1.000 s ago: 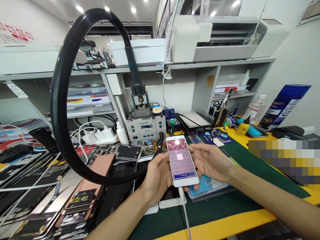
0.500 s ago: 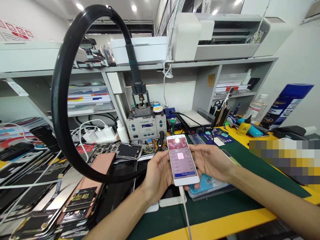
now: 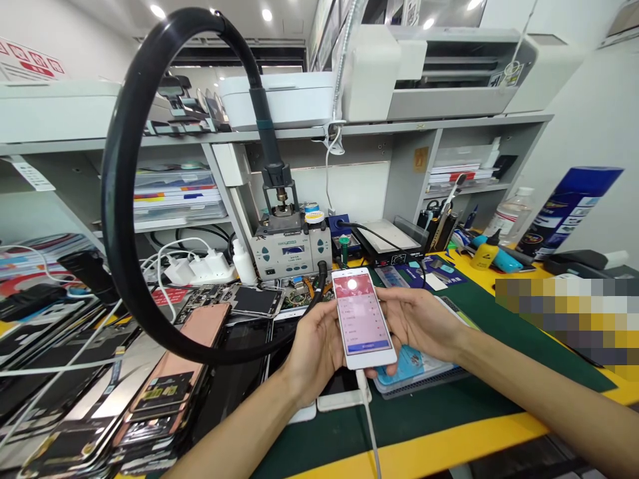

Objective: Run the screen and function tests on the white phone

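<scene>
A white smartphone is held upright and tilted back between my two hands, its screen lit with a red header, a list and a blue bar. My left hand grips its left edge, thumb along the side. From the right, my right hand holds the other edge, some fingers tucked behind the phone and partly hidden. A white charging cable runs from the phone's bottom end down over the bench edge. Below the hands lie another white-edged phone and a blue item in a clear sleeve.
Phone parts and screens are piled on the left. A thick black hose arches over them from a rework station. Behind stand a heating plate, a yellow bottle and a blue spray can. A green mat covers the bench.
The small loading box in the middle of the phone's screen is gone, and the list shows brighter. Both hands keep the same hold on the phone.
</scene>
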Available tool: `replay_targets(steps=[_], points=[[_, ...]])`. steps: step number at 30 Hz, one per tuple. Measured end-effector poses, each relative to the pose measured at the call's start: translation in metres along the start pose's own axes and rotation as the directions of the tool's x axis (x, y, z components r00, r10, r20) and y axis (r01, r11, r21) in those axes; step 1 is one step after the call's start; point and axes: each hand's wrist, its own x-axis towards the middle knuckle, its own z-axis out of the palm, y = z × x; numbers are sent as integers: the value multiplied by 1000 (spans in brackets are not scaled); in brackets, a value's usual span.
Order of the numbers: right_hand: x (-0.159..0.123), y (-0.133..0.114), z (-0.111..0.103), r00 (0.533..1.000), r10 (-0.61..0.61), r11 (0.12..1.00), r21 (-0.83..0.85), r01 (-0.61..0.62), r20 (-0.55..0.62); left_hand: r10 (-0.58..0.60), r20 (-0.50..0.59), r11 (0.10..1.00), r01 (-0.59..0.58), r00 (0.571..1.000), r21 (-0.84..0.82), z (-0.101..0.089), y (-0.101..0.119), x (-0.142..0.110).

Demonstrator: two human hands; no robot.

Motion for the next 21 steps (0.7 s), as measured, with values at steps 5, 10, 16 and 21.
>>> replay_targets(steps=[5,10,16,21], points=[[-1,-1,1,1000,-16,1000,-5,16,6,-24,-32,998,25,999,54,4,2,-2],[-2,-1,0,1000,-8,1000,-10,8,1,-9,-18,999,9,1000,31,2,2,-2],[-2,-1,1,1000,-7,1000,-9,7,-5,-6,-39,999,8,999,47,3,2,0],[-1,0,-1,1000,-11,1000,-21,11,-10,-13,-28,999,15,1000,42,4,2,-1]])
